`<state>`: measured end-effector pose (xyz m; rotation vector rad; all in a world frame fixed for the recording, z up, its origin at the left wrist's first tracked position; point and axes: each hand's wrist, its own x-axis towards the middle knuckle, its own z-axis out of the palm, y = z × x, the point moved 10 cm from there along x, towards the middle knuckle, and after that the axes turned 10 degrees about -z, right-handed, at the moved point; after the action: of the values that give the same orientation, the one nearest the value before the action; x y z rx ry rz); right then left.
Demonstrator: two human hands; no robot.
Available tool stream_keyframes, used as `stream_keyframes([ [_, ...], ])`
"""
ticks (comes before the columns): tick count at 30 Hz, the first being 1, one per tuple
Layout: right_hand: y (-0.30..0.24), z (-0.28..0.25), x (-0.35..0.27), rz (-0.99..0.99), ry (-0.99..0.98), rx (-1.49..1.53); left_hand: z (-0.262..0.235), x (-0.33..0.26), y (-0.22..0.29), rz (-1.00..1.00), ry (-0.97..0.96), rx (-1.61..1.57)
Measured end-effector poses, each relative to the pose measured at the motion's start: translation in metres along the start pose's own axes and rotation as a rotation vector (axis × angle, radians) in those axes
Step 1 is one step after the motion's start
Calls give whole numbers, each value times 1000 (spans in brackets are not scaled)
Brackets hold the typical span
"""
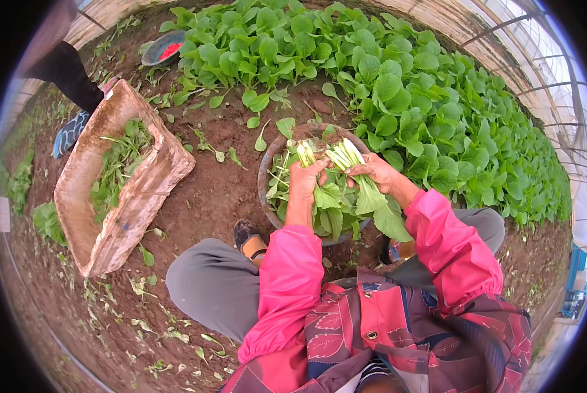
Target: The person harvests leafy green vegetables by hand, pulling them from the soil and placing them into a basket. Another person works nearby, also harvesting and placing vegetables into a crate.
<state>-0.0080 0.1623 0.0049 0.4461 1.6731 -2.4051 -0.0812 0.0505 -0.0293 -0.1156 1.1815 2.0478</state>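
Note:
Over a round basin (264,185) between my knees, each of my hands grips part of the picked leafy greens. My left hand (304,180) is closed round a small bunch, its pale cut stems pointing up and its leaves hanging below. In my right hand (376,173) is a larger bunch of leafy greens (372,196), with whitish stems fanned toward the left hand and broad leaves drooping over the basin's right side. The two bunches nearly meet in the middle. More loose leaves lie inside the basin, partly hidden by my hands.
A dirty foam box (126,229) holding some greens stands at left, near another person's dark-clad leg (67,72). Dense growing greens (431,98) fill the far and right side. A dark bowl with red contents (154,54) sits at far left. Scattered leaves litter the brown soil (208,190).

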Motion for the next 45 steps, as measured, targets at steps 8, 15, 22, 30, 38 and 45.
stream_keyframes([
  [8, 3, -9, 7, -130, 148, -116, 7, -4, -40, -186, 22, -109],
  [15, 11, -12, 7, -187, 267, -367, 22, 9, -70, -195, -68, -330],
  [22, 22, -5, 8, -182, 292, -204, 16, 20, -83, -244, -91, -420],
  [30, 24, -22, 6, -259, 377, -68, 5, 13, -62, -127, -36, -368],
  [38, 4, -2, 1, -90, 172, -237, -2, 7, -48, -58, 83, -97],
  [45, -26, 4, -4, -538, 291, -801, 27, -4, -47, -121, -12, -187],
])
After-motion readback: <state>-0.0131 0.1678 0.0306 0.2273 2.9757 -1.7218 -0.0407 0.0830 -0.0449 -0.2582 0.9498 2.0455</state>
